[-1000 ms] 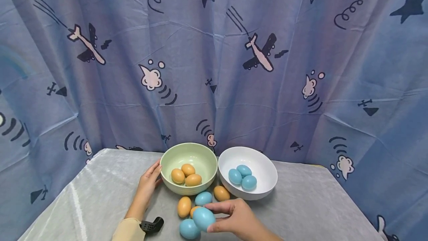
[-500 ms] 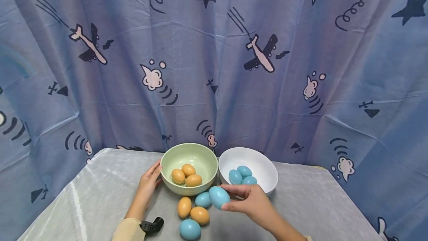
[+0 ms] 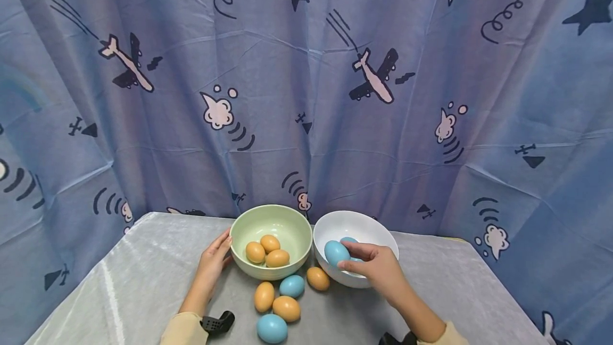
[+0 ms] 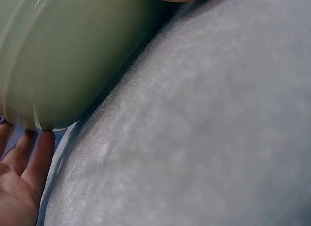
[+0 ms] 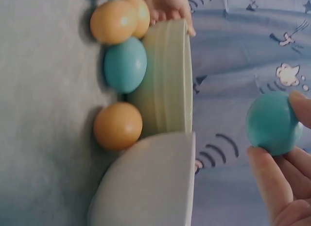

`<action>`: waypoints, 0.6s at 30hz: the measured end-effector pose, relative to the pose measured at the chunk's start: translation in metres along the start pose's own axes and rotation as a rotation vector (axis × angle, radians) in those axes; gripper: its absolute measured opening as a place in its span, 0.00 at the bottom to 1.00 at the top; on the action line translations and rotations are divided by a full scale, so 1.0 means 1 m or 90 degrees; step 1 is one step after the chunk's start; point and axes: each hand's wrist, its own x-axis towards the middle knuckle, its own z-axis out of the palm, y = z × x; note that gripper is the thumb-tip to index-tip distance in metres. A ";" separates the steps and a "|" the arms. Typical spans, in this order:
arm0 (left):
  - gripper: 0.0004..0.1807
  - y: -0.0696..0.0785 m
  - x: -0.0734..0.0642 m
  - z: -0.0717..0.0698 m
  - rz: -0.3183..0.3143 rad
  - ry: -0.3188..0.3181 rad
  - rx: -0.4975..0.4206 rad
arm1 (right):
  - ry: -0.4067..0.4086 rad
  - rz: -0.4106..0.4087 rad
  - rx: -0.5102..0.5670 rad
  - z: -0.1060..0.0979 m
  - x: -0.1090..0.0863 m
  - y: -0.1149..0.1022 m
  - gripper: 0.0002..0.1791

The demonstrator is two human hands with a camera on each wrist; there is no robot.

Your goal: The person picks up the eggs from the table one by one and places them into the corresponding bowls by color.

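My right hand pinches a blue egg between thumb and fingers, over the white bowl. Blue eggs lie inside that bowl, partly covered by the hand and the held egg. In the right wrist view the held blue egg is plainly gripped at the fingertips, beyond the bowl's rim. My left hand rests against the left side of the green bowl, which contains three orange eggs. Fairly straight fingers touch the bowl's outer wall in the left wrist view.
In front of the bowls lie orange eggs and two blue eggs on a grey cloth-covered table. One orange egg sits near the white bowl's base. A patterned blue curtain hangs behind.
My right hand has carried the blue egg up and to the right, from above the loose eggs to over the white bowl. The left hand stays on the green bowl.
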 end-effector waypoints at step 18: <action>0.31 0.001 -0.002 0.001 -0.004 -0.001 -0.006 | 0.002 0.056 -0.133 -0.010 0.042 0.035 0.27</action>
